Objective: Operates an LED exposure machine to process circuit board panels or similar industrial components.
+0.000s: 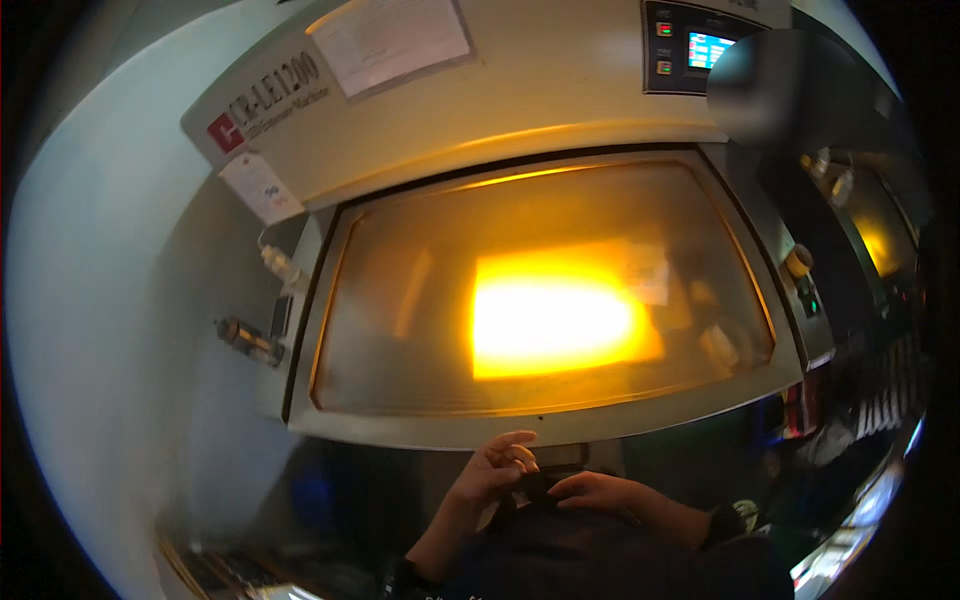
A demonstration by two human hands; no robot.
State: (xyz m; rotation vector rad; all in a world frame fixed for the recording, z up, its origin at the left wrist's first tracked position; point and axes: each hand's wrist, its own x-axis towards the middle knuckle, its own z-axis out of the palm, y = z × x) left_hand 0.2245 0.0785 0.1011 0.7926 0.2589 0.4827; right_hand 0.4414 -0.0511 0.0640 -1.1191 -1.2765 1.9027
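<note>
My left hand [492, 472] is raised in front of my body, just below the machine's front edge. Its forefinger stretches to the right, and the other fingers are loosely bent and apart. Close beside it, my right hand [594, 491] has its fingers bent together against a dark thing [536, 487] between the hands. Dark clothing behind blends with that thing, so its kind is unclear. Beyond both hands lies the machine's framed cover [400, 350], lit from within by a bright yellow glow [550, 320]. Neither hand touches the cover.
A control panel [676, 50] with a small screen is on the machine's upper right. A paper sheet [395, 45] and a hanging tag [262, 188] are at the upper left. Fittings [250, 342] stick out on the left side. Another glowing machine [880, 240] stands at the right.
</note>
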